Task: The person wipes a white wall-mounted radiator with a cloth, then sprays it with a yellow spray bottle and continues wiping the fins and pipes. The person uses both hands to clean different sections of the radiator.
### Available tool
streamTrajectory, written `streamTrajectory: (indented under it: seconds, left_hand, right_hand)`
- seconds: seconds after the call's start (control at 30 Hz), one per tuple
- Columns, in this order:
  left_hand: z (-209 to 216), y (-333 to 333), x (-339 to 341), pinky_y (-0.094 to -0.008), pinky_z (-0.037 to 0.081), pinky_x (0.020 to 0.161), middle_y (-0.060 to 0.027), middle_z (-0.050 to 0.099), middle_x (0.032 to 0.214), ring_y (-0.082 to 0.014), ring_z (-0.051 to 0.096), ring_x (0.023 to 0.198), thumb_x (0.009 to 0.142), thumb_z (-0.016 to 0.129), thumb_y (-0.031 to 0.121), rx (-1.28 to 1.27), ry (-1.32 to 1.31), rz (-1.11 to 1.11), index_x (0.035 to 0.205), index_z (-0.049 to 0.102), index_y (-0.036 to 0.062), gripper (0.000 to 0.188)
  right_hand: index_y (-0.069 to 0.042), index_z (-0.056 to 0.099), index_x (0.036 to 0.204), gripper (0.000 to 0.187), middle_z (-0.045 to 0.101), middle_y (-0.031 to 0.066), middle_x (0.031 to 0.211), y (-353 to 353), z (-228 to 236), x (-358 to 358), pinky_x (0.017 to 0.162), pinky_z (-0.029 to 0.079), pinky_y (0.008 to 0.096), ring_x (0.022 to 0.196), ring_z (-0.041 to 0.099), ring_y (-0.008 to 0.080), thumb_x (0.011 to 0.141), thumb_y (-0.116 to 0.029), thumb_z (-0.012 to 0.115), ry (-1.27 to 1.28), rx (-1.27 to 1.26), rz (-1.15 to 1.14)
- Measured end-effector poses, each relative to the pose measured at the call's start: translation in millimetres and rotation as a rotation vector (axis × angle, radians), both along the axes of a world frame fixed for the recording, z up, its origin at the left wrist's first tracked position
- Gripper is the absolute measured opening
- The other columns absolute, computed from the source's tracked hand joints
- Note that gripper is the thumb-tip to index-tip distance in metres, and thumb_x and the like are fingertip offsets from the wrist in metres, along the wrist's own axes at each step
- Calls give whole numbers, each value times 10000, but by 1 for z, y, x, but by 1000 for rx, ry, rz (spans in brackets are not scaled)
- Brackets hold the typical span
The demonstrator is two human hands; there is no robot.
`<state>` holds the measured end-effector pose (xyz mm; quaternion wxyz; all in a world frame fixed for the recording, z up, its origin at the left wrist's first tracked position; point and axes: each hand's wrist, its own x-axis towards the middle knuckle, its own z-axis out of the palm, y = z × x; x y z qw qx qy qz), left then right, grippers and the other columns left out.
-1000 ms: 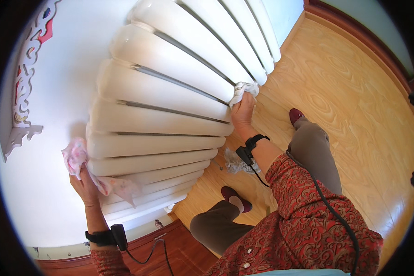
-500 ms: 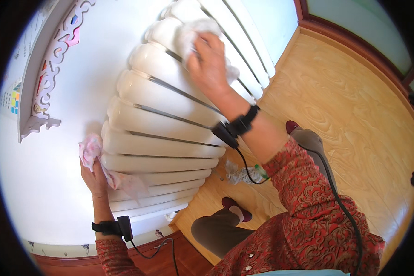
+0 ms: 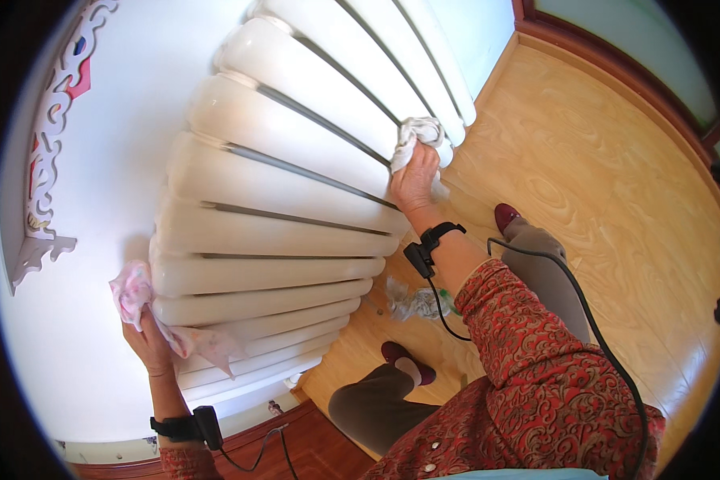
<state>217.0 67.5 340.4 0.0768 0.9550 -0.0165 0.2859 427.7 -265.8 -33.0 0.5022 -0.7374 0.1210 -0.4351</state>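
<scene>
A white column radiator (image 3: 292,188) stretches along the wall, its rounded sections parted by dark gaps. My right hand (image 3: 415,181) is closed on a whitish cloth (image 3: 418,133) and presses it against the lower part of the radiator, near the floor. At the radiator's top edge, my left hand (image 3: 147,342) grips a pink patterned cloth (image 3: 130,290). The loose end of that cloth drapes over the radiator sections. Some fingers of both hands are hidden by the cloths.
A white scrollwork shelf (image 3: 48,160) juts from the wall at the upper left. On the wooden floor (image 3: 616,216) lies a crumpled greyish bundle (image 3: 414,302) with a green bit. My dark red shoes (image 3: 409,362) stand near the radiator. Black cables (image 3: 592,320) trail from both wrist straps.
My right hand has slid the whitish cloth from the upper part of the radiator down to its lower end. The left hand still grips the pink cloth at the top edge; the view has shifted somewhat.
</scene>
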Motion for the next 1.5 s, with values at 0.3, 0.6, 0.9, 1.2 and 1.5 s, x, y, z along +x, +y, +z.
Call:
streamTrajectory:
  seconds: [0.3,0.6,0.9,1.2,1.5]
  left_hand:
    - [0,1,-1,-361,437,926,-205,626,1118,-318,590,1029,941,466,176,4,-10,-34,1154,584,-52,334]
    - [-1,-2,4,-380,410,1007,-244,559,1296,-402,536,1193,923,481,205,122,-55,-7,1253,543,-46,419]
    - [1,-2,4,-397,410,1013,-241,571,1286,-380,545,1199,916,488,176,128,-45,-27,1235,559,-52,399]
    - [2,-1,-1,-370,448,920,-191,641,1113,-310,600,1031,926,464,152,11,36,-20,1133,594,-53,319]
    - [1,-3,-2,-368,445,913,-192,627,1127,-309,588,1047,939,470,182,-12,-10,-20,1155,581,-47,334]
  right_hand:
    - [30,510,1082,271,487,294,1086,4,-58,8,854,381,537,954,485,450,847,-103,492,534,489,-82]
    - [59,541,1185,441,447,256,1220,-32,164,11,998,349,493,1130,423,428,752,-5,593,-471,43,185]
    - [18,398,1347,516,444,230,1329,-43,202,47,1077,234,550,1260,357,449,847,-88,469,-295,-139,48]
    - [14,376,1327,539,441,247,1241,-33,-11,46,1007,312,532,1166,407,444,802,-22,494,45,82,-53]
    - [54,483,1112,291,473,305,1200,-40,-54,65,990,350,522,1122,448,473,876,-111,439,590,676,-113]
